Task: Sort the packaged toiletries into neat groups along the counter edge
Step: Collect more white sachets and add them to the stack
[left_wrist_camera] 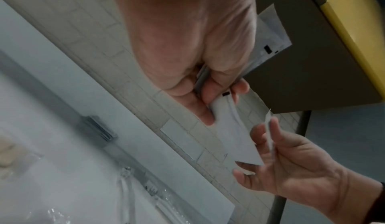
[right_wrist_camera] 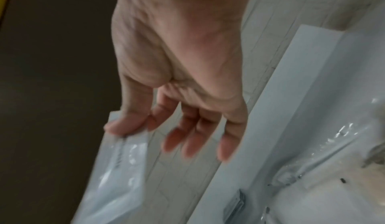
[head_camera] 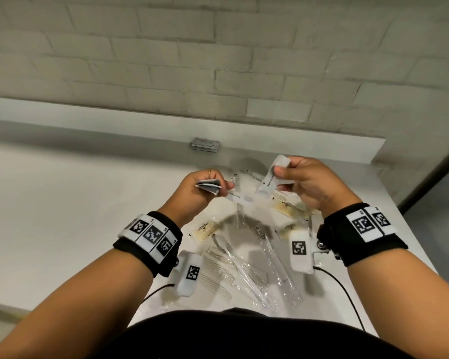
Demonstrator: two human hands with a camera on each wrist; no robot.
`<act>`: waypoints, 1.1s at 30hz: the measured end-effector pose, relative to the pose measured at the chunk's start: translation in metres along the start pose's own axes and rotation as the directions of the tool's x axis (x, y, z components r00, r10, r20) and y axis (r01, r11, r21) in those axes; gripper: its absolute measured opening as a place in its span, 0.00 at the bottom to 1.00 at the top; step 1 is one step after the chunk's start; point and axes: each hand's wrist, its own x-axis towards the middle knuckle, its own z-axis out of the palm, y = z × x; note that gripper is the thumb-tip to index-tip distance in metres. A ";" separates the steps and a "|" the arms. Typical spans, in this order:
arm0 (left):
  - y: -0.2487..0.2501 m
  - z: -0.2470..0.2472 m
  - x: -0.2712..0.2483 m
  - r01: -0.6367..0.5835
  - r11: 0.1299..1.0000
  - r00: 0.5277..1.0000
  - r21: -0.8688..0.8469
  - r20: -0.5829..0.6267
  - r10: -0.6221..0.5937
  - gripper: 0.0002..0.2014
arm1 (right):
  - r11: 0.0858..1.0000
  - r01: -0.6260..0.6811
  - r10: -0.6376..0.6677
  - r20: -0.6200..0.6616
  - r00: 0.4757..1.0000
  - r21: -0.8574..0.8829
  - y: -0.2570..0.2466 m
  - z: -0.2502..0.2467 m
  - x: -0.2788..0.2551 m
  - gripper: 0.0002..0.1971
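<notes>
Head view, right hand (head_camera: 306,182) pinching sachet (head_camera: 271,177) upright

bathroom | white counter (head_camera: 62,203) | tiled wall (head_camera: 218,60) | packaged toiletries (head_camera: 244,255)

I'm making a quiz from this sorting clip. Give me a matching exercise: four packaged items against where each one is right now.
Things:
1. grey sachets
2. white packet
3. stacked sachets
4. wrapped combs

Places:
A. by the back ledge
B. pinched in the right hand
C. on the counter near the body
D. gripped in the left hand

Pairs: 1-D, 2-B, 3-A, 4-C
</notes>
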 end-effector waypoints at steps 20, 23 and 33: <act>-0.023 0.018 0.008 0.419 0.860 0.897 -0.290 -0.018 -0.443 0.03 | 0.954 -0.039 0.022 -0.062 0.998 -0.296 0.044 0.052 0.008 0.09; -0.028 0.020 0.013 0.370 0.831 0.879 -0.416 -0.132 -0.458 0.03 | 0.978 -0.018 -0.037 -0.256 0.966 -0.209 0.046 0.039 0.014 0.06; -0.036 0.037 0.017 0.321 0.636 0.766 -0.702 -0.202 -0.610 0.02 | 0.921 -0.144 0.204 -0.135 0.970 0.362 0.054 0.041 0.016 0.08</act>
